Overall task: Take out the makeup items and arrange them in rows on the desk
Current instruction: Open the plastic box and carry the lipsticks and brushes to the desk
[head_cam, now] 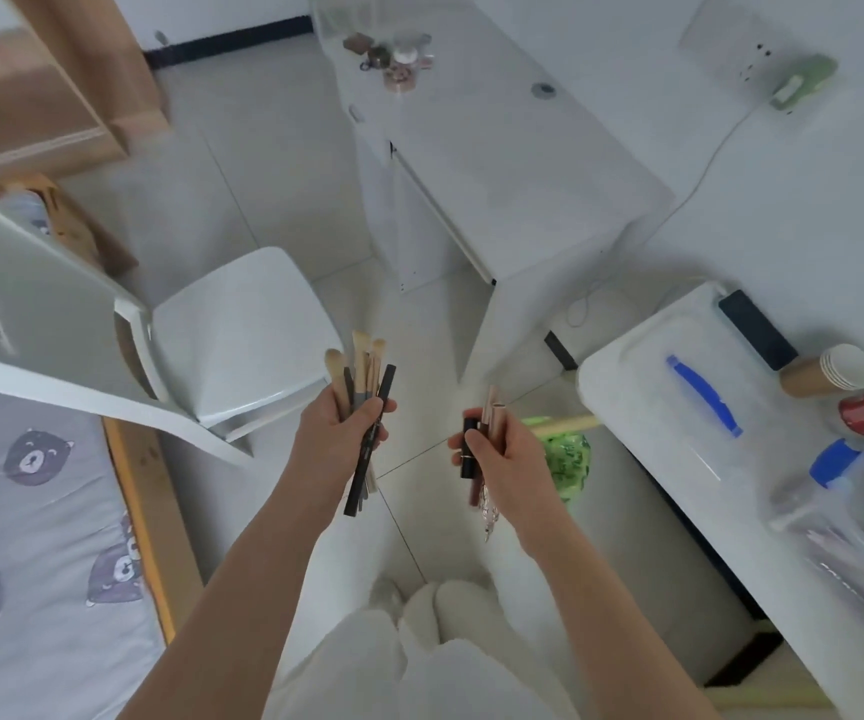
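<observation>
My left hand point(339, 433) grips a bundle of makeup brushes point(362, 363) with pale bristles pointing up, plus a long black pencil point(367, 449). Over the floor to its right, my right hand point(502, 457) holds a black lipstick tube point(467, 452), pinkish pens point(495, 405) and a thin glittery item hanging below. The white desk point(502, 153) stands further ahead. At its far end lies a cluster of small makeup items point(399, 57) beside a clear container point(334, 13).
A white chair point(243, 335) stands left of my hands, with a bed point(30, 511) in cartoon sheets beyond it. At right a white storage box point(679, 407) carries paper cups point(830, 374), a phone point(757, 330) and bottles. A green bag point(567, 459) lies on the floor.
</observation>
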